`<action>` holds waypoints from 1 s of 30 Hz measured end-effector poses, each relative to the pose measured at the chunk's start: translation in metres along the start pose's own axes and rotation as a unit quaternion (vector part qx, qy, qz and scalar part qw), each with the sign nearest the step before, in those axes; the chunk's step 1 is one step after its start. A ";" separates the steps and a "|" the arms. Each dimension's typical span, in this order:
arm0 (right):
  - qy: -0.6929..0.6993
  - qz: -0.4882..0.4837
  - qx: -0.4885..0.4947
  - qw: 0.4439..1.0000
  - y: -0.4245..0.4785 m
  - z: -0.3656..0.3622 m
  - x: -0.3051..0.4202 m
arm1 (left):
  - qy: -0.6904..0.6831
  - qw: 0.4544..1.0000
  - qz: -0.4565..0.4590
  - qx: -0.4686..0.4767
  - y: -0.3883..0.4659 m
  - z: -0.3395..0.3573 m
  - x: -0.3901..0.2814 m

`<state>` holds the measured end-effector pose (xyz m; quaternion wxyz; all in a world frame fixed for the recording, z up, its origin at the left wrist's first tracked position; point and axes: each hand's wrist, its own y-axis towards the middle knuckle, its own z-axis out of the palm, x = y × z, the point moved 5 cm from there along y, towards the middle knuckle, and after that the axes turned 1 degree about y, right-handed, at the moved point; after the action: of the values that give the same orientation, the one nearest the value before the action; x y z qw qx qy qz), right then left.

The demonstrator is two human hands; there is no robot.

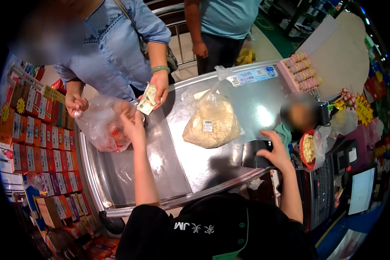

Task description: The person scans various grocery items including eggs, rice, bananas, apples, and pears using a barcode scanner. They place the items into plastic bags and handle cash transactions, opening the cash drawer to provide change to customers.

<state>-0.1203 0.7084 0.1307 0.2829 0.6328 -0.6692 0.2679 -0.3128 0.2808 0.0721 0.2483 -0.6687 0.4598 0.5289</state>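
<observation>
My left hand (133, 125) is at the right side of a thin clear plastic bag (99, 130) with red print. Its fingers overlap the bag, and whether they grip it is unclear. Just beyond, a person in a light blue shirt holds folded banknotes (147, 102) in one hand and the bag's top edge in the other. Over the counter's right part hangs my right hand (274, 149), thumb and fingers apart, holding nothing. Beneath it is a black device (256, 154) at the counter's edge. Between my hands sits a tied clear bag of pale, fine-stranded food (213, 125) bearing a barcode label.
A metal counter (149, 182) spans the space before me. Stacked boxes (45, 133) line the left. To the right are a pink display tray (299, 71), a red basket (307, 149), a keyboard (321, 188) and a screen (360, 191). Another person stands beyond the counter.
</observation>
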 end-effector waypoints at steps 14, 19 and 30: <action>-0.300 -0.062 0.141 0.941 -0.024 0.007 0.001 | 0.165 0.853 0.179 0.462 -0.088 0.215 -0.078; -0.236 -0.008 0.001 0.972 -0.036 -0.004 -0.016 | -0.043 0.860 -0.076 0.502 -0.076 0.217 -0.047; -0.025 0.129 -0.342 0.930 -0.062 -0.007 0.019 | -0.340 0.801 -0.411 0.271 -0.201 0.088 -0.070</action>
<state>-0.0590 0.6966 0.1497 0.4283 0.4121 -0.8031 0.0415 -0.1797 0.4685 0.0786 0.7542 -0.4772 0.1524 0.4245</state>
